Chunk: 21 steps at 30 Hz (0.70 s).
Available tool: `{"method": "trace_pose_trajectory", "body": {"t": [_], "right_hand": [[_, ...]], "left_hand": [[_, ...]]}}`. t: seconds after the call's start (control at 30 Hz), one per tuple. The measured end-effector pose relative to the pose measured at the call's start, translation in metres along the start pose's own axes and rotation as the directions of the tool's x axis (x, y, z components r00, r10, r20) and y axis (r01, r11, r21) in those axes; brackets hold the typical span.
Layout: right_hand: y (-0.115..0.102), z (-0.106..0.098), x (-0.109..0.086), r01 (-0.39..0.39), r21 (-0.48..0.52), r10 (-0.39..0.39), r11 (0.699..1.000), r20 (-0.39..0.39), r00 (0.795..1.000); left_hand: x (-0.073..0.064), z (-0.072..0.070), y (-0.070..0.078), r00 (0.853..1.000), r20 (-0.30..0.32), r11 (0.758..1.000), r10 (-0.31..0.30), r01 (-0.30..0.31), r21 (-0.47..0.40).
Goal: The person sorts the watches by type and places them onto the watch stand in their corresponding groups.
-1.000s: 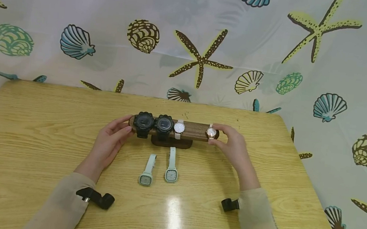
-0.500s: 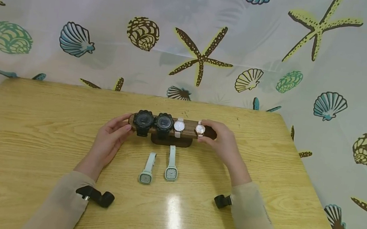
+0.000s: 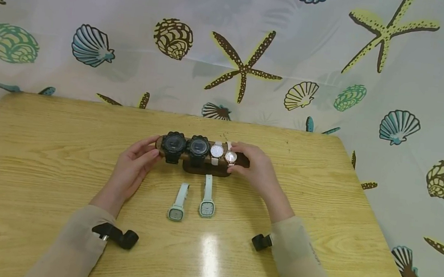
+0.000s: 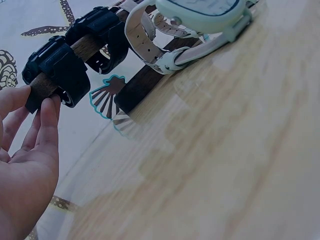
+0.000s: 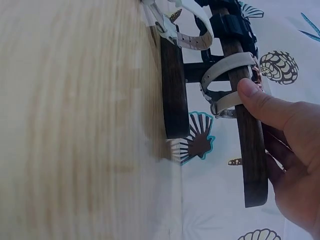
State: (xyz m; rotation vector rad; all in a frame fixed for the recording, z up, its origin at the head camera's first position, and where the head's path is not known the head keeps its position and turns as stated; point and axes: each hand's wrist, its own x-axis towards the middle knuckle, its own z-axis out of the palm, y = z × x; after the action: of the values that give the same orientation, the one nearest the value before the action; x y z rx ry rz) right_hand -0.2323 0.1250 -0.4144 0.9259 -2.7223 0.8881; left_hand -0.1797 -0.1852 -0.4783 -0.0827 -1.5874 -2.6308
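Note:
A dark wooden watch stand (image 5: 252,160) bears two black digital watches (image 3: 174,143) on the left part of its bar. Beside them sits a white-strapped watch (image 3: 217,150). My left hand (image 3: 129,171) holds the bar's left end between thumb and fingers. On the right, my right hand (image 3: 257,170) pinches a second white-strapped watch (image 3: 230,157), looped round the bar close to the first. In the right wrist view the thumb rests on its strap (image 5: 230,101), and the bar's bare end sticks out below. Part of that end is hidden by the hand in the head view.
Two mint-green watches (image 3: 207,207) lie on the wooden table (image 3: 59,161) in front of the stand's base (image 3: 206,169). A shell-patterned cloth (image 3: 132,55) hangs behind the table and along its right side. A black camera mount (image 3: 116,236) projects from the left sleeve.
My right hand has slid the white-strapped watch leftward along the bar, from its right end to just beside the other white-strapped watch. The left hand keeps its place on the bar.

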Motion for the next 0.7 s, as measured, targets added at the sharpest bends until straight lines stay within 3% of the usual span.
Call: {"method": "trace_pose_trajectory", "body": {"t": [0.33,0.7], "right_hand": [[-0.0079,0.0034,0.0036,-0.030,-0.002,0.030,1.000,0.014,0.999],[-0.0086,0.0067,0.0048,0.002,-0.047,-0.002,0.999,-0.002,1.000]], "left_hand": [[0.0000,-0.0002,0.0011,1.000,-0.003,1.000,0.002,-0.002,-0.001],[-0.0004,0.0011,0.0026,1.000,-0.006,1.000,-0.004,0.004,0.003]]}}
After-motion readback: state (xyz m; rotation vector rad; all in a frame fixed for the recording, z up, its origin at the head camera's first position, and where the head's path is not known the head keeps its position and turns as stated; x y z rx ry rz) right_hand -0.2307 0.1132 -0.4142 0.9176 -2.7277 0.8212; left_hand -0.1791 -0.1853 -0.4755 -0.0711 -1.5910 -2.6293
